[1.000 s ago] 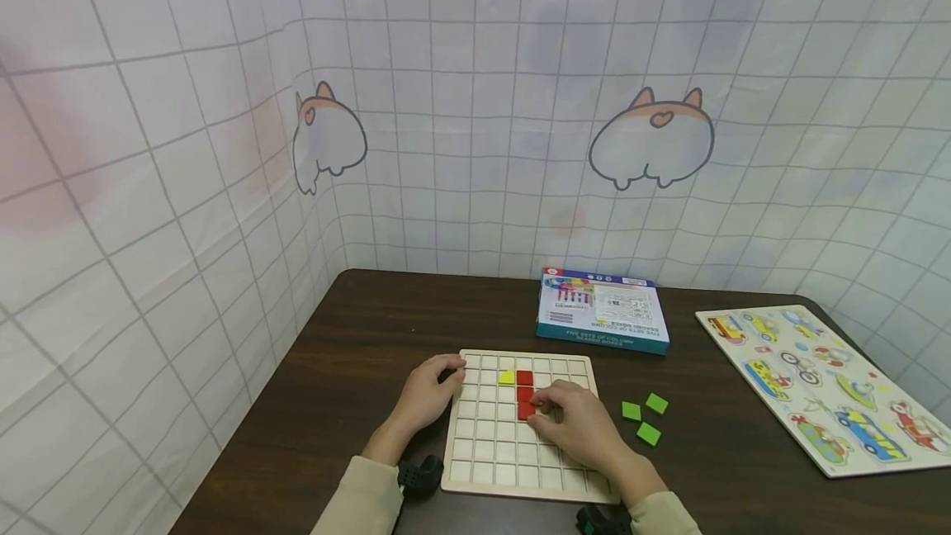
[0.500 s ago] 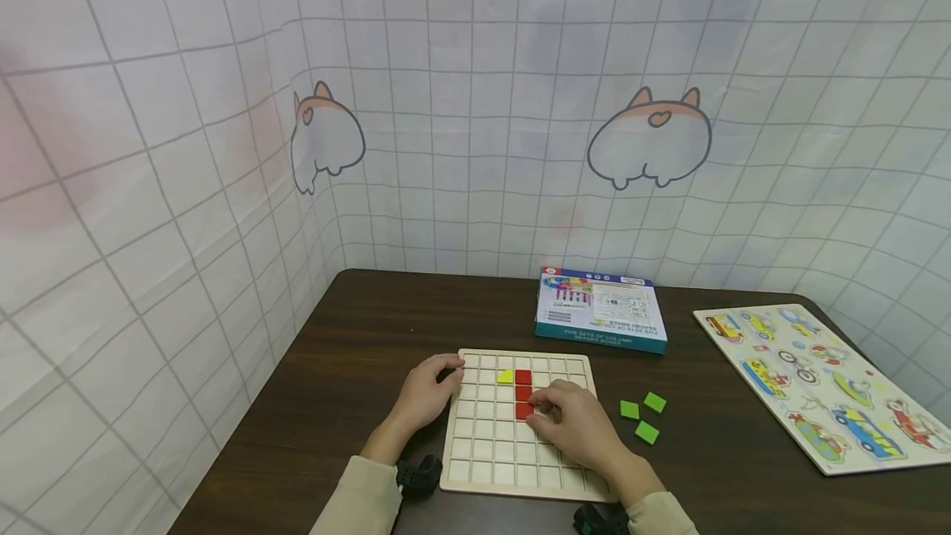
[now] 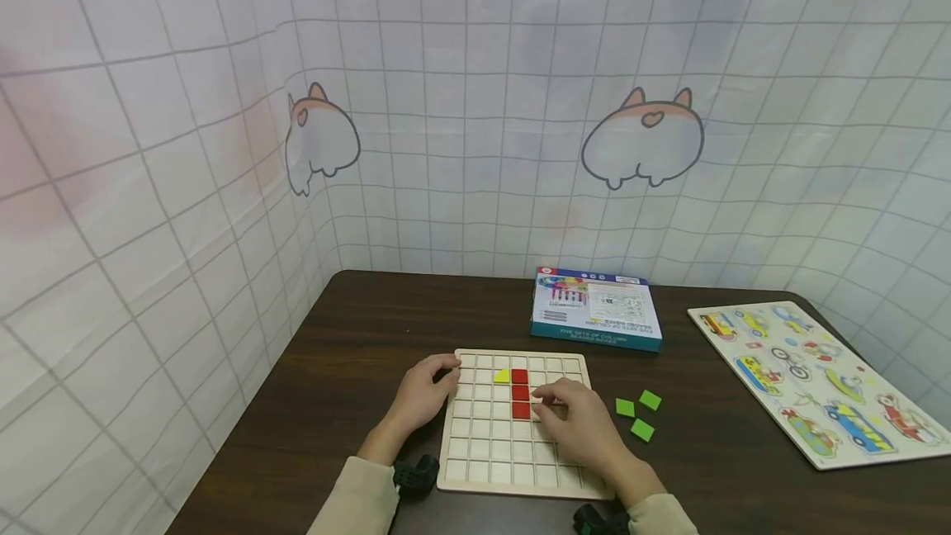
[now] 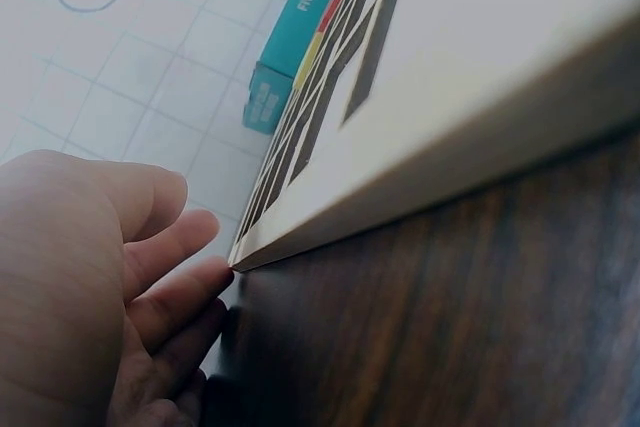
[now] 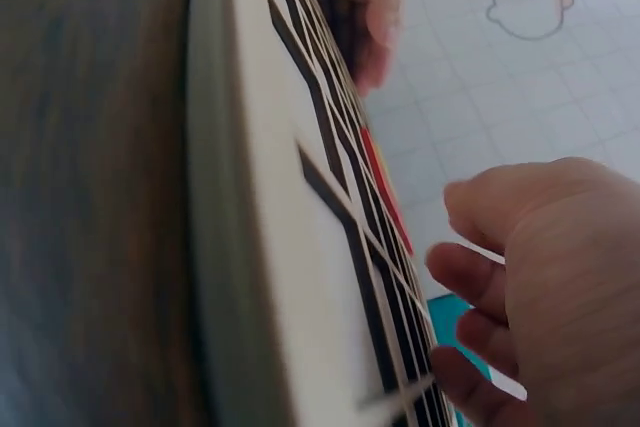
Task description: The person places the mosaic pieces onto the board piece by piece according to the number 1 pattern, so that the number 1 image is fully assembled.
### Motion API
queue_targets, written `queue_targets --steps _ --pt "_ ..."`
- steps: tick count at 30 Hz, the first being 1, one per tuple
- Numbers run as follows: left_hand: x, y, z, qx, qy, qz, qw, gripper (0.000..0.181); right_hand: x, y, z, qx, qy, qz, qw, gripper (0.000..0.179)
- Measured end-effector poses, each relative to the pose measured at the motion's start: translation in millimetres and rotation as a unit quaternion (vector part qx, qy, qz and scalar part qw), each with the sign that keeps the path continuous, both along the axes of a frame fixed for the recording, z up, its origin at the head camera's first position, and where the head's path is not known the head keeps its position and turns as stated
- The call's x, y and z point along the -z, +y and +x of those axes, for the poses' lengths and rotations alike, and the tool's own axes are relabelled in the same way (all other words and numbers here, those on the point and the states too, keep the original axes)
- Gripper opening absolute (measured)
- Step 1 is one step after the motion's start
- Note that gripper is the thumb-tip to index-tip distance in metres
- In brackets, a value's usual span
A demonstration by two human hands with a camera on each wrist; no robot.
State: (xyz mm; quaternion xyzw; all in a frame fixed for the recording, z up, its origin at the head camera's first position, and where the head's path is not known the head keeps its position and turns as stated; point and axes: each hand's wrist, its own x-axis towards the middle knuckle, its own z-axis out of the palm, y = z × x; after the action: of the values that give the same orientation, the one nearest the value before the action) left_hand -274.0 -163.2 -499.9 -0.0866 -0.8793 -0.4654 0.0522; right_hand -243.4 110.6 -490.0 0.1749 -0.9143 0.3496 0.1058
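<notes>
A wooden grid board lies on the table. Three red square tiles form a column in its cells, and a yellow tile with a cut corner sits left of the topmost one. My left hand rests at the board's left edge; in the left wrist view its fingertips meet the board's corner. Just right of the lowest red tile is my right hand, over the board. Its thumb and fingers are apart and loosely bent, with nothing visible between them in the right wrist view.
Three green square tiles lie on the dark table right of the board. Behind it is a flat teal-edged box. A picture puzzle board with vehicles lies at the far right. Grid-patterned cloth hangs behind the table.
My right hand's fingertips have drawn slightly right, off the lowest red tile, which now shows fully in its cell. My left hand stays at the board's edge. The head view has shifted a little.
</notes>
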Motion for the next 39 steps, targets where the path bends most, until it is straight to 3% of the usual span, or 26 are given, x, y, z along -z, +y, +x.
queue_targets --steps 10,24,28,33,39 --pt "-3.5 1.9 -0.5 -0.001 0.0 -0.001 1.0 0.031 -8.7 33.5 -5.7 0.044 0.06 0.01 0.9972 0.013" --pt "-2.4 2.7 -1.5 0.005 0.002 0.0 1.0 0.032 -10.5 93.9 -12.6 0.163 0.061 -0.002 0.9848 0.016" --pt "-2.4 2.3 -1.5 0.005 0.003 0.002 1.0 0.032 -12.0 105.9 -13.1 0.198 0.033 -0.002 0.9797 0.018" --pt "-1.3 1.5 -1.5 0.003 0.003 0.001 1.0 0.031 -13.6 115.0 -12.4 0.248 -0.053 0.011 0.9672 0.028" --pt "0.4 0.6 -0.9 0.001 0.005 -0.001 1.0 0.031 -15.7 120.3 -12.6 0.27 -0.116 0.027 0.9554 0.041"
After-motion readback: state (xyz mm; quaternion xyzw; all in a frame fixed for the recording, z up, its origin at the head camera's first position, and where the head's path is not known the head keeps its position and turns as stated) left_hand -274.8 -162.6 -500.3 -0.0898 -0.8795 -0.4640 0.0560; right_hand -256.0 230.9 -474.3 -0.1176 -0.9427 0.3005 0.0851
